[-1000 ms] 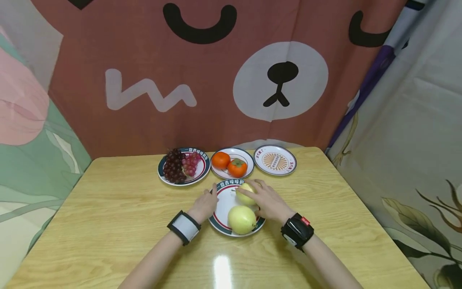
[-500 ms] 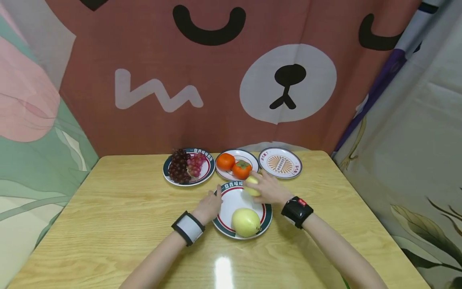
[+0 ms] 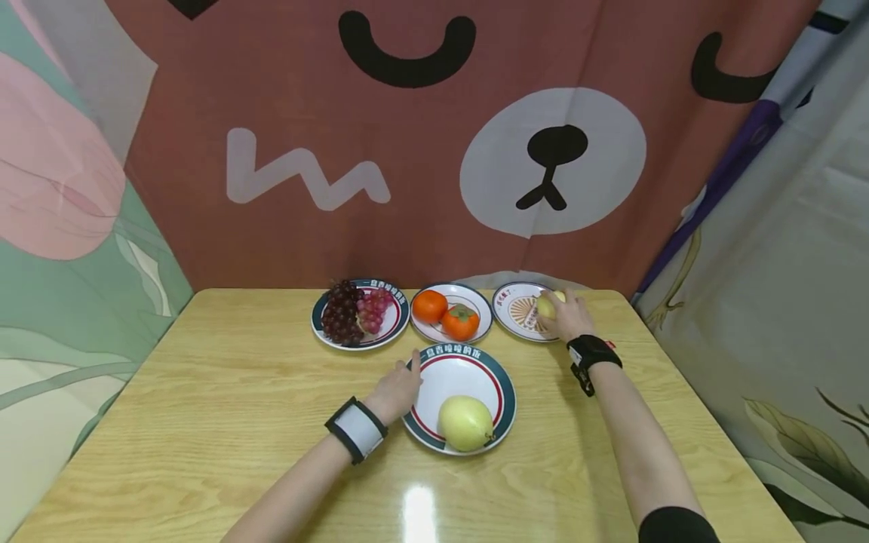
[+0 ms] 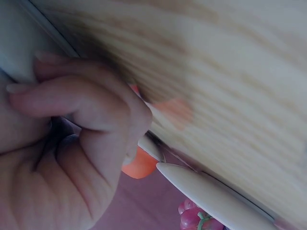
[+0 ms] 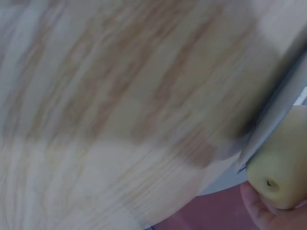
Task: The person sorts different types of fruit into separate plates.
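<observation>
My right hand [image 3: 572, 317] holds a yellow-green pear [image 3: 547, 304] over the right side of a small white plate [image 3: 505, 307] with a sunburst print. In the right wrist view that pear [image 5: 280, 158] sits close against the plate's edge, fingertips at its side. My left hand [image 3: 396, 392] grips the left rim of the larger green-rimmed plate [image 3: 500, 377] with curled fingers [image 4: 72, 96]. A second pear [image 3: 465, 424] lies on the front of this larger plate, its stem pointing right. The hand hides part of the held pear.
At the back left, a green-rimmed plate [image 3: 320, 337] bears dark grapes [image 3: 342, 313] and pink grapes [image 3: 373, 310]. Beside it, another white plate [image 3: 483, 305] carries two persimmons [image 3: 460, 323]. A printed curtain [image 3: 305, 241] hangs behind the wooden table [image 3: 258, 377].
My right hand has lifted one pear off the larger plate and carried it right and back to the sunburst plate. My left hand has stayed at the rim. The head view has shifted slightly.
</observation>
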Motion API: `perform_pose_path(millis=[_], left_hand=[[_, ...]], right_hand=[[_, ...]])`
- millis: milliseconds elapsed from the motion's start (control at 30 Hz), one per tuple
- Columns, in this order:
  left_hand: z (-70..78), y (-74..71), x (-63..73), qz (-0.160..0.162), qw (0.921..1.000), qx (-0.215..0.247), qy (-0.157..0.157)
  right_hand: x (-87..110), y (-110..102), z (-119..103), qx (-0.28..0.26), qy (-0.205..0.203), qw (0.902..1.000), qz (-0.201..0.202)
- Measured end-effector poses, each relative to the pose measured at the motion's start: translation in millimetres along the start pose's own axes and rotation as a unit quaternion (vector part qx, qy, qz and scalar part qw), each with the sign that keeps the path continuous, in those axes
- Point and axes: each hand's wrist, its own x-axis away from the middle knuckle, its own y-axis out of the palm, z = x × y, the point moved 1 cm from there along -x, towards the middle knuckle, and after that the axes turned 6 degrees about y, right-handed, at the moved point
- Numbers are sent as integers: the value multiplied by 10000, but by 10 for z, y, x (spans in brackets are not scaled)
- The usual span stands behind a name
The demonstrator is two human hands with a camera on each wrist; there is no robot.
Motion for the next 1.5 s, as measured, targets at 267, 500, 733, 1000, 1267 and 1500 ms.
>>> perform_pose_path(millis=[267,500,733,1000,1267,1500], left_hand=[[15,-20,-17,-66,9999,151,-23],[-10,-36,13,44,10000,43,71],[11,-52,28,9,10000,0,43],[7,-47,23,65,10000,-60,-2],[-4,-18,-13,-59,9999,68,-102],[-8,-2,-4,-43,10000,69,-42]], right_hand=[[167,-239,-198,140,-177,9996,190],[784,-376,-978,-149,-2638,9613,785],[1602,-132,-1481,442,-4478,8927,-248],[1733,57,-1517,302,-4698,8800,-625],[1143,-41,-1161,-130,-3970,9149,723],[331,-29,-694,523,-2505,9615,998]])
